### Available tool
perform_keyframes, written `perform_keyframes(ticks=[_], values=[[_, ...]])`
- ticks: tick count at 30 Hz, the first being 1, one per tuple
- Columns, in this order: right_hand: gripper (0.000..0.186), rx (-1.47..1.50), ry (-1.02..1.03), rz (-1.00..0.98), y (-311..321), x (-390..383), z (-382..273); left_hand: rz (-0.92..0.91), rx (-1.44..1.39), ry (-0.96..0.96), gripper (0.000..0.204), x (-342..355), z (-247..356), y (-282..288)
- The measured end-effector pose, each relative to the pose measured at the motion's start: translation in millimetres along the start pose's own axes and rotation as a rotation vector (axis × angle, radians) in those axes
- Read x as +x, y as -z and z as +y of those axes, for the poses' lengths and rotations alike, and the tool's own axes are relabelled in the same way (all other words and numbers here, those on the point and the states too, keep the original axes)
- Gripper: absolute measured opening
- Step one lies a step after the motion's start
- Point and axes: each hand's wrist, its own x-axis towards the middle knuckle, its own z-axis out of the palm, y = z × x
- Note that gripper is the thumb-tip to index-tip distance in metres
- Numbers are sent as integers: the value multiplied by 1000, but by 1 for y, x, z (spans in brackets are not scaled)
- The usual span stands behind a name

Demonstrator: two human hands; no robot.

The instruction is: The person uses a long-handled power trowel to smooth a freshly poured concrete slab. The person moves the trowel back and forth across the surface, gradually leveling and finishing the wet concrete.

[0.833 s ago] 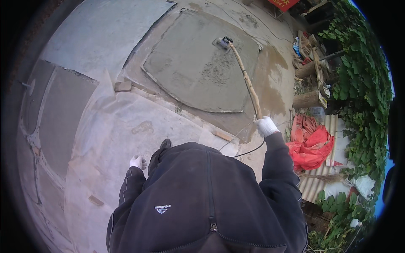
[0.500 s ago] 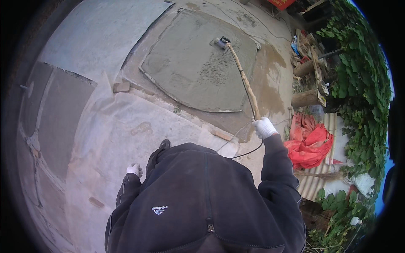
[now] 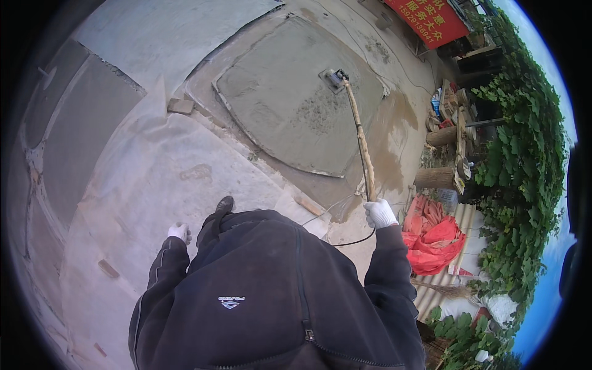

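My right hand (image 3: 378, 213), in a white glove, grips the near end of a long wooden pole (image 3: 361, 139). The pole reaches out to a small flat tool head (image 3: 333, 79) that rests on a patch of wet grey cement (image 3: 296, 92). A thin black cable (image 3: 351, 239) loops from the pole past my right sleeve. My left hand (image 3: 179, 232), also gloved in white, hangs by my side with the fingers curled and nothing in it. One dark shoe (image 3: 224, 204) shows on the dry pale concrete (image 3: 154, 166) just in front of me.
A small brick (image 3: 180, 106) lies at the wet patch's left corner. To the right are a crumpled red sheet (image 3: 435, 237), log stumps (image 3: 435, 177), corrugated sheeting (image 3: 441, 290) and a wall of green vines (image 3: 524, 185). A red banner (image 3: 425, 18) hangs at the top.
The tool head has slid slightly left and farther out on the wet cement. My left hand has dropped lower and closer to my body.
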Motion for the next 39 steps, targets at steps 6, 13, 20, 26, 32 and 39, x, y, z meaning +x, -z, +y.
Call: perform_keyframes(ticks=[6,13,20,26,32,39], values=[[16,-2,63,-29,-8,-7,5,-40,19,-6,25,-2,-4,-1],[14,-43,31,3,-17,-20,6,-14,47,-18,34,11,2,16],[14,-51,30,23,-25,-39,7,-25,40,1,35,12,9,25],[14,-38,5,-8,-30,-44,9,-60,83,-30,32,10,16,20],[15,-65,10,25,-36,-50,14,-66,103,-29,29,10,20,21],[19,-110,69,43,-49,-51,24,-79,150,-50,48,21,26,30]])
